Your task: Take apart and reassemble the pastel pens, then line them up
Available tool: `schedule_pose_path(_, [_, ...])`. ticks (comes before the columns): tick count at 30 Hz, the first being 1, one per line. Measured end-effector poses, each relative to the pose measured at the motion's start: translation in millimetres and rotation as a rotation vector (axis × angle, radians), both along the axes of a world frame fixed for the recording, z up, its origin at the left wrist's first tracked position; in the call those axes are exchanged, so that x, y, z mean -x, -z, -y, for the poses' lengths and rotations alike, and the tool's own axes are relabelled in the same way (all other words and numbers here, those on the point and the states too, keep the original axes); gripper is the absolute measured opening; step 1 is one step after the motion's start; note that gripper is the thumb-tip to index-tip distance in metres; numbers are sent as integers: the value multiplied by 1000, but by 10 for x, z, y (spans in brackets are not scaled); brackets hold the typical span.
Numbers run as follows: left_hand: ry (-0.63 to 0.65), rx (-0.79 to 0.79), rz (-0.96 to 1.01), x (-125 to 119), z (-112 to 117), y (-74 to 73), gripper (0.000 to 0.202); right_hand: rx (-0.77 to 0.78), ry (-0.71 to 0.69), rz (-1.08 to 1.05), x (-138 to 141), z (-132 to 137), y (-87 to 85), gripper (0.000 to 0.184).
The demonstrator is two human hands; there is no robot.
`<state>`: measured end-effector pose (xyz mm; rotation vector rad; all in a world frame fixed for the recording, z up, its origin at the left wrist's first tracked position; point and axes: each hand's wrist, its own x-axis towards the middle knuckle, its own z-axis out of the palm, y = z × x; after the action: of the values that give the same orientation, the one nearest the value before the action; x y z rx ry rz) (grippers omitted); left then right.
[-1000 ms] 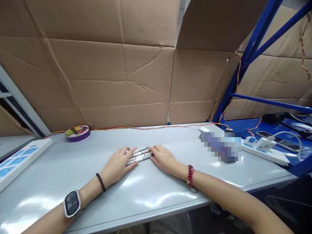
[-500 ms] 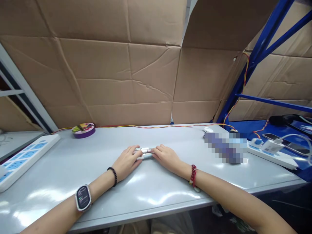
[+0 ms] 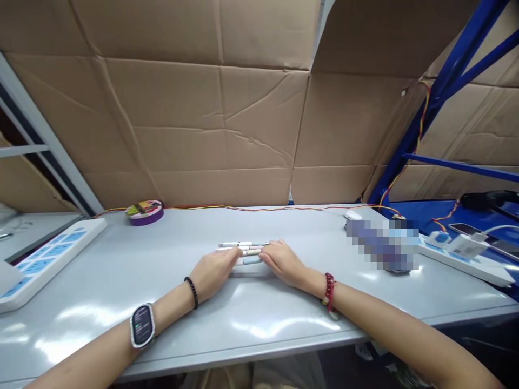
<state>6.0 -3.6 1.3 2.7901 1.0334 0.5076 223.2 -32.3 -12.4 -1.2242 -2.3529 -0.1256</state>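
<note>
Several slim light-coloured pens [image 3: 252, 252] lie side by side on the grey table, pointing left to right between my hands. My left hand [image 3: 214, 271] is closed at the near left part of the bundle, its thumb side against the pens. The left tips of the farther pens stick out past its fingers. My right hand [image 3: 284, 263] curls over the right ends, thumb and fingers closed around them and hiding those ends. One near pen has a pale blue barrel.
A purple round tin-like item [image 3: 145, 213] sits at the back left. White power strips lie left [image 3: 60, 259] and right [image 3: 466, 260]. A blurred-out object [image 3: 377, 246] and a white mouse-like item [image 3: 352, 215] lie right. Thin wires run along the cardboard wall [image 3: 223, 119].
My left hand has shifted nearer to me along the pens and now leaves the left tips of the farther pens uncovered. My right hand keeps its hold; the view has shifted slightly.
</note>
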Motion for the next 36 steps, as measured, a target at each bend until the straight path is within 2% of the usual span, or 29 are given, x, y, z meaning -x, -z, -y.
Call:
schedule_pose_path(2, [-7, 75, 35, 6, 21, 10, 23, 4, -30, -21, -6, 0, -3, 36])
schedule_pose_path(6, [12, 109, 80, -4, 42, 11, 21, -38, -40, -70, -14, -5, -3, 41])
schedule_pose_path(9, [57, 179, 116, -15, 67, -13, 23, -66, -47, -86, -15, 0, -3, 44])
schedule_pose_path(14, [70, 326, 105, -25, 118, -31, 31, -113, -142, -51, -31, 6, -16, 45])
schedule_pose_path(17, [68, 316, 102, -31, 111, -29, 35, -148, -187, -26, -48, -4, -31, 43])
schedule_pose_path(22, [54, 302, 148, -12, 38, -17, 25, -144, -212, -69, -47, -10, -43, 39])
schedule_pose_path(27, [51, 305, 150, -4, 27, -38, 25, -142, -178, -56, -46, -9, -61, 27])
schedule_pose_path(33, [35, 306, 81, -26, 67, -30, 40, -156, -197, -34, -56, -10, -64, 21])
schedule_pose_path(36, [26, 276, 90, -9, 41, -12, 25, -164, -217, -68, -51, -16, -20, 18])
